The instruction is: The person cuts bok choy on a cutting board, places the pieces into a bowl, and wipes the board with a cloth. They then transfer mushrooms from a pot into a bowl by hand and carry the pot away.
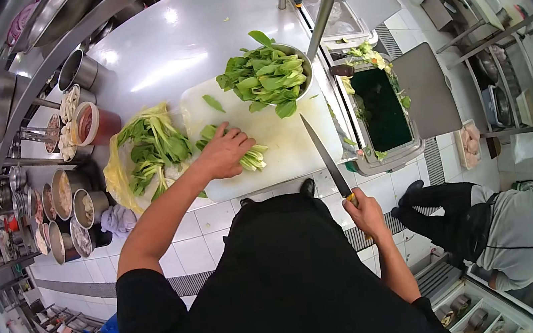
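My left hand is closed over a small bunch of bok choy, pressing it on the white cutting board. Pale stem ends stick out to its right, leaves to its left. In my right hand is a long kitchen knife with a yellow and dark handle, its blade pointing up and away over the board's right edge. Cut bok choy leaves heap over a round metal bowl at the board's far side. One loose leaf lies on the board.
Left of the board, a yellow plastic bag holds more greens. Metal pots and a red-filled tub stand further left. A dark-lined bin with scraps is on the right. A person in grey bends at lower right.
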{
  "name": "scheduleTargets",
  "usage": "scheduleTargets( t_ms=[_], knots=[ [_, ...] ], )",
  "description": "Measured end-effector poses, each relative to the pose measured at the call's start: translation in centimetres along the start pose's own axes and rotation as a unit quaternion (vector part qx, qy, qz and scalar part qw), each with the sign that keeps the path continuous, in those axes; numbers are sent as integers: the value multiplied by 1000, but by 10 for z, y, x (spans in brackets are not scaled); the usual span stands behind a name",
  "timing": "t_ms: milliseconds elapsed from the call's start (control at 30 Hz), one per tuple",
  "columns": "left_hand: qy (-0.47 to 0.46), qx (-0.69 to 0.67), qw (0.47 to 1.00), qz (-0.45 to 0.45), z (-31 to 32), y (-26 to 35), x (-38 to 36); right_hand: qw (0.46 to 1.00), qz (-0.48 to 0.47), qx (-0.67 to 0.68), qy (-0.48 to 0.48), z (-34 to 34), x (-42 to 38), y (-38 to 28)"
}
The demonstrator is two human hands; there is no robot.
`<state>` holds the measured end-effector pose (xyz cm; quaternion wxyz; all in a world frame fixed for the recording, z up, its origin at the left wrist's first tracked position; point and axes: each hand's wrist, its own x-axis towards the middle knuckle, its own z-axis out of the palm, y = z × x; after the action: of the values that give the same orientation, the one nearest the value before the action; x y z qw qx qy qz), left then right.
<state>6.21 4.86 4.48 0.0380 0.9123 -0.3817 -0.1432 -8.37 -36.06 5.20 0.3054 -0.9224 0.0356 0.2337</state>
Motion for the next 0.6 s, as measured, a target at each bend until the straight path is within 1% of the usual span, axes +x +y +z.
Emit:
scheduleTargets(
  t_ms=[33,100,267,333,367,400,433,500,533,600],
  knots=[
    [0,0,1000,0,3,2,1,1000,-10,0,7,-1,3,-1],
    [4,-62,998,-26,10,6,2,1000,-11,-2,8,-4,8,-2],
    [11,-68,997,-45,30,15,7,1000,-1,11,7,-7,14,1],
    [19,-69,996,-45,27,25,8,1000,6,16,5,-5,15,5],
    [23,-97,994,-52,26,32,8,1000,7,20,9,-5,13,7],
    [26,-125,990,-59,18,38,12,1000,11,23,16,-5,10,10],
    [26,-120,991,-55,-1,43,19,999,15,26,23,-5,9,13],
    [84,-143,984,-69,-44,59,29,998,28,39,27,-8,5,18],
    [80,-119,984,-107,-77,62,38,998,41,48,26,-8,3,21],
    [110,-83,984,-112,-132,46,70,997,44,48,33,-7,3,27]
  ],
)
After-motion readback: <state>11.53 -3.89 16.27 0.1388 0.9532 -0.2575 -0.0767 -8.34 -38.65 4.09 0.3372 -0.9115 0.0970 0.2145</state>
